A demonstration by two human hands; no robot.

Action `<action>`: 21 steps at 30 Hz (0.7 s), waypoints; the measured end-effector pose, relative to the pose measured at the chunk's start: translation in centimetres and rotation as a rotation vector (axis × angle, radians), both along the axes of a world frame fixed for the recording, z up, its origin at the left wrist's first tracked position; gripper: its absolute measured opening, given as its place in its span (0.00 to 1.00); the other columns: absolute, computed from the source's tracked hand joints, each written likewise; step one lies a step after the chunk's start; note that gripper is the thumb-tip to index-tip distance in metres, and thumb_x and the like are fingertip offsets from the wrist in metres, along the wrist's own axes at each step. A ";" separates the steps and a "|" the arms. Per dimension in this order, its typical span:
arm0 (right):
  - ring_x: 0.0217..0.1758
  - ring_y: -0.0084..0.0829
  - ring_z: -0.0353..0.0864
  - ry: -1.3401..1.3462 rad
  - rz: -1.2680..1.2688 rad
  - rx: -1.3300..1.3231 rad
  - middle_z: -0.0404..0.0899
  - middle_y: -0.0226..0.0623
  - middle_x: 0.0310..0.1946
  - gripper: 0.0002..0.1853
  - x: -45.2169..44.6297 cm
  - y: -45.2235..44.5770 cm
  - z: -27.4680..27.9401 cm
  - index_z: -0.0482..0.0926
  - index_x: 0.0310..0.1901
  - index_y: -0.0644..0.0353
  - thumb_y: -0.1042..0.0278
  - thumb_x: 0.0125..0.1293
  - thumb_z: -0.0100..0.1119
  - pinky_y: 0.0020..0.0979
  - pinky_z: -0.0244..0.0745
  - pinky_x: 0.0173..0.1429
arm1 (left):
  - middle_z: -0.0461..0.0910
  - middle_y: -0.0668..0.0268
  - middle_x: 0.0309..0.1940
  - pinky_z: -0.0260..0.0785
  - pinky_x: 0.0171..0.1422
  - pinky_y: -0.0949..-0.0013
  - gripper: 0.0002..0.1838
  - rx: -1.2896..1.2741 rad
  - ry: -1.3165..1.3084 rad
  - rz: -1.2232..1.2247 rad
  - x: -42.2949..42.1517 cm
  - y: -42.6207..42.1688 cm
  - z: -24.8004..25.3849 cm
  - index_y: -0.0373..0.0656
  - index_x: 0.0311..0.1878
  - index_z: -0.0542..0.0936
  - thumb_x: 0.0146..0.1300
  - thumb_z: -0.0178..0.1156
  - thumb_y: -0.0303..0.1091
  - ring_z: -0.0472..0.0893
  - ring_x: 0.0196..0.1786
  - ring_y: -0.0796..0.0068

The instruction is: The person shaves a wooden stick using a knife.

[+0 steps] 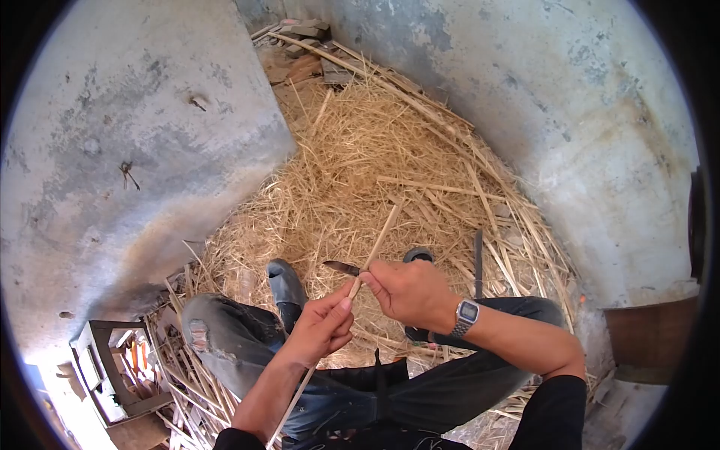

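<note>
A long, thin strip of pale wood or bamboo slants up and away from me, its lower end running down beside my left forearm. My left hand is closed around this strip, with thumb and fingers pinching it near the middle. In my right hand is a knife, gripped in a closed fist just beyond the left hand. The dark knife blade points left and lies against or across the strip; its handle is hidden in my fingers. My right thumb also presses near the strip.
Pale shavings cover the floor around my shoes. Long strips lie along the right wall. A wall block juts in at left. A wooden frame and more strips lie low left.
</note>
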State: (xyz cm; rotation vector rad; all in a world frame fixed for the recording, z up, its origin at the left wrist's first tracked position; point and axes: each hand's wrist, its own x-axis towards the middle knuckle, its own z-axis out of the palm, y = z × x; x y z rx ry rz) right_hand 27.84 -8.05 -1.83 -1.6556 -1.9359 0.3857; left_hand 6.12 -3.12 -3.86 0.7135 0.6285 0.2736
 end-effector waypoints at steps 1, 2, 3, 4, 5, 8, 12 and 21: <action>0.19 0.51 0.77 0.007 -0.004 0.001 0.73 0.45 0.16 0.12 0.4 0.3 -0.1 0.75 0.38 0.57 0.60 0.78 0.56 0.47 0.70 0.23 | 0.52 0.78 0.21 0.47 0.24 0.78 0.27 -0.010 -0.018 0.002 0.0 0.0 0.1 0.48 0.82 0.63 0.85 0.48 0.39 0.51 0.20 0.86; 0.19 0.51 0.78 -0.008 -0.072 0.048 0.74 0.45 0.16 0.12 1.3 0.9 0.1 0.75 0.37 0.58 0.60 0.78 0.56 0.47 0.71 0.24 | 0.52 0.78 0.21 0.47 0.24 0.78 0.27 -0.024 -0.037 0.007 0.0 -0.1 0.3 0.48 0.82 0.62 0.85 0.48 0.39 0.51 0.20 0.86; 0.20 0.51 0.78 -0.029 -0.138 0.097 0.74 0.45 0.17 0.13 2.2 1.6 0.3 0.75 0.36 0.58 0.60 0.79 0.56 0.48 0.71 0.24 | 0.52 0.78 0.21 0.47 0.24 0.78 0.27 -0.026 -0.036 0.009 -0.1 -0.2 0.4 0.48 0.82 0.62 0.85 0.48 0.39 0.51 0.20 0.86; 0.20 0.51 0.78 -0.032 -0.136 0.098 0.74 0.45 0.17 0.13 3.0 2.0 0.6 0.75 0.36 0.58 0.60 0.79 0.56 0.48 0.71 0.24 | 0.52 0.78 0.21 0.47 0.24 0.78 0.27 -0.021 -0.019 -0.011 -0.2 -0.2 0.6 0.47 0.82 0.62 0.85 0.48 0.40 0.51 0.20 0.86; 0.21 0.51 0.79 -0.028 -0.208 0.070 0.75 0.45 0.18 0.13 3.8 2.4 1.0 0.75 0.36 0.57 0.60 0.78 0.56 0.47 0.72 0.25 | 0.52 0.78 0.20 0.48 0.24 0.78 0.28 -0.015 -0.005 -0.033 -0.1 -0.2 0.7 0.47 0.82 0.62 0.84 0.49 0.42 0.51 0.20 0.86; 0.22 0.51 0.80 -0.040 -0.267 0.045 0.76 0.45 0.19 0.13 3.8 2.3 1.2 0.75 0.36 0.57 0.59 0.78 0.56 0.47 0.72 0.26 | 0.52 0.78 0.20 0.47 0.24 0.78 0.29 -0.020 -0.023 -0.033 -0.2 -0.3 0.3 0.46 0.82 0.62 0.84 0.50 0.43 0.51 0.20 0.86; 0.21 0.49 0.81 0.028 -0.033 0.059 0.78 0.42 0.19 0.10 0.3 0.3 -0.1 0.78 0.39 0.54 0.60 0.78 0.55 0.46 0.75 0.24 | 0.52 0.77 0.21 0.47 0.24 0.78 0.28 -0.058 -0.040 0.009 -0.2 0.2 0.6 0.47 0.83 0.61 0.85 0.48 0.41 0.50 0.20 0.86; 0.22 0.53 0.80 -0.011 -0.322 0.024 0.78 0.48 0.20 0.13 5.7 3.2 0.9 0.79 0.39 0.57 0.59 0.80 0.52 0.49 0.72 0.26 | 0.53 0.77 0.21 0.47 0.24 0.78 0.28 -0.103 -0.049 -0.043 -0.6 -0.1 0.8 0.49 0.83 0.62 0.85 0.48 0.42 0.50 0.20 0.86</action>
